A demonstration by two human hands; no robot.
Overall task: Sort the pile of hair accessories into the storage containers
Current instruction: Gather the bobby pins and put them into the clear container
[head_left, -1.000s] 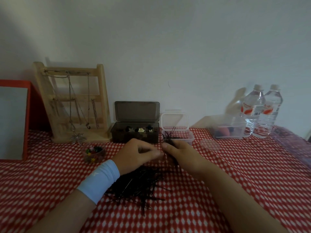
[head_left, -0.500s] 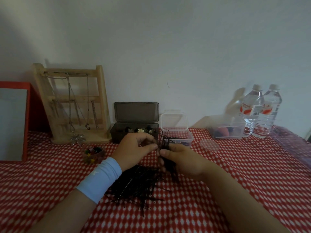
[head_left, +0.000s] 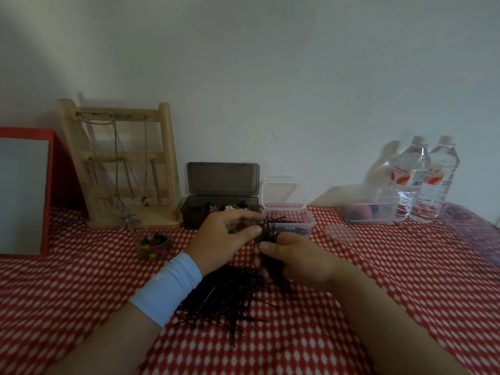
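Light, slippery pins (head_left: 271, 227), we judge: right grip (head_left: 299, 257) clasps them mid-length, left grip (head_left: 226, 236) pinches their tips.

- Tablecloth (head_left: 378, 280) on tabletop: woven cloth, matt, red with a white printed pattern.
- Jewellery stand (head_left: 167, 147): pale bare wood, matt.
- Chains (head_left: 116, 163) hung on it: fine metal, dull silver sheen.
- Smoky box (head_left: 222, 177): translucent grey plastic, smooth.
- Clear box (head_left: 283, 194): transparent plastic, smooth, lightly glossy.
- Water bottles (head_left: 411, 180): clear glossy plastic, printed film labels.
- Hairpins (head_left: 224, 299): thin dark wire, faint sheen.
- Wristband (head_left: 167, 288): pale blue cloth, matt.
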